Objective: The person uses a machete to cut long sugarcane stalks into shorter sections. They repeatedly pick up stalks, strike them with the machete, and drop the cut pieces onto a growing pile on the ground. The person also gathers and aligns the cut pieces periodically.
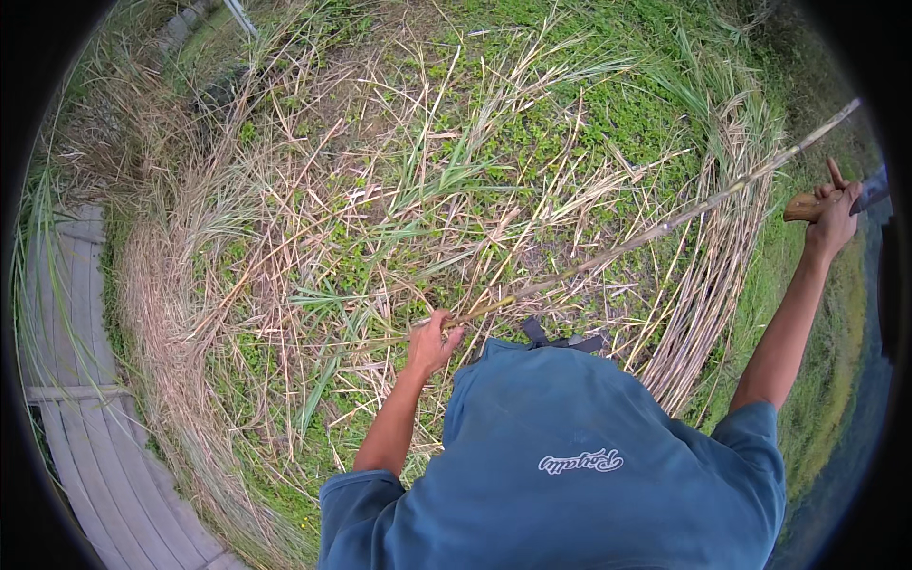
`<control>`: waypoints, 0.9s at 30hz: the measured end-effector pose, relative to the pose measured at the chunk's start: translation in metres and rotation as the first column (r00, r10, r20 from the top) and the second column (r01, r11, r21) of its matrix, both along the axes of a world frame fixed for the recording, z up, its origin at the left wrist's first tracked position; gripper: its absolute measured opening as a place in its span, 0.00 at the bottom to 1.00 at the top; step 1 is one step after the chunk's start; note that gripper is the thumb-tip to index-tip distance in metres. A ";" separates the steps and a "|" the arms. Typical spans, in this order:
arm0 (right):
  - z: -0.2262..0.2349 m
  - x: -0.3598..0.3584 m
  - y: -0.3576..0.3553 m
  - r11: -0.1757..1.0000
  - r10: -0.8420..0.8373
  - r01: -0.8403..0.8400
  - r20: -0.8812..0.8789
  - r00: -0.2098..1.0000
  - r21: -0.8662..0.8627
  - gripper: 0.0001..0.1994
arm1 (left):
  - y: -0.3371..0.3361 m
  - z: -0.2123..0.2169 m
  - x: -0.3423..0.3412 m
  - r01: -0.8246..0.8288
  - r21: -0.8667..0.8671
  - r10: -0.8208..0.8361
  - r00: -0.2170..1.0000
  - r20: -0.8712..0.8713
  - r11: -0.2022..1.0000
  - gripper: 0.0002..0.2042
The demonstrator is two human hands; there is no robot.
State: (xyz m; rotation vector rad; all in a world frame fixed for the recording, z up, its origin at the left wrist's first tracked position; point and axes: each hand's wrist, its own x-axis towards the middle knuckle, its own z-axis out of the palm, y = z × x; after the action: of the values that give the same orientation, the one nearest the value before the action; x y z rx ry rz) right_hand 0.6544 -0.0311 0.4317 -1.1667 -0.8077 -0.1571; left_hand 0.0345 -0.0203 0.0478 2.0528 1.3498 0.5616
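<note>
My left hand (432,342) is closed around the lower part of a long cane stalk (665,226). The stalk runs slantwise up to the far right, yellowish near my hand and paler brown toward its far tip. Out at the right, my right hand (834,217) grips the wooden handle (803,208) of what looks like a machete, one finger stretched out. Its dark grey blade (871,190) points right and is cut off by the picture's edge. The stalk's upper part passes above and to the left of this hand, apart from it.
Cut dry stalks (689,347) lie in a long bundle at right. Loose straw and leaves (313,228) cover the green ground ahead. A grey plank walkway (81,313) curves along the left. Tall dry grass (161,313) edges it. A pale post (240,16) stands far left.
</note>
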 end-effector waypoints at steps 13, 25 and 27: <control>-0.165 -0.151 -0.107 0.715 0.058 -0.385 -0.499 0.864 -0.583 0.02 | 0.015 0.073 0.119 0.293 -0.081 -0.257 0.919 0.298 0.953 0.13; -0.145 -0.167 -0.101 0.550 0.031 -0.416 -0.481 0.876 -0.724 0.03 | -0.002 0.106 0.170 0.419 -0.331 -0.227 0.843 0.487 0.845 0.20; -0.132 -0.163 -0.099 0.479 0.044 -0.402 -0.436 0.899 -0.780 0.03 | -0.004 0.104 0.166 0.445 -0.345 -0.231 0.827 0.513 0.826 0.21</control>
State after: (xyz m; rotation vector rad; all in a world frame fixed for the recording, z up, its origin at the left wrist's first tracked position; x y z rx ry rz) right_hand 0.4910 -0.1296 0.3001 -1.9455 -0.6939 0.7907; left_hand 0.2008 -0.0240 0.1520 1.5919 0.7129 0.4648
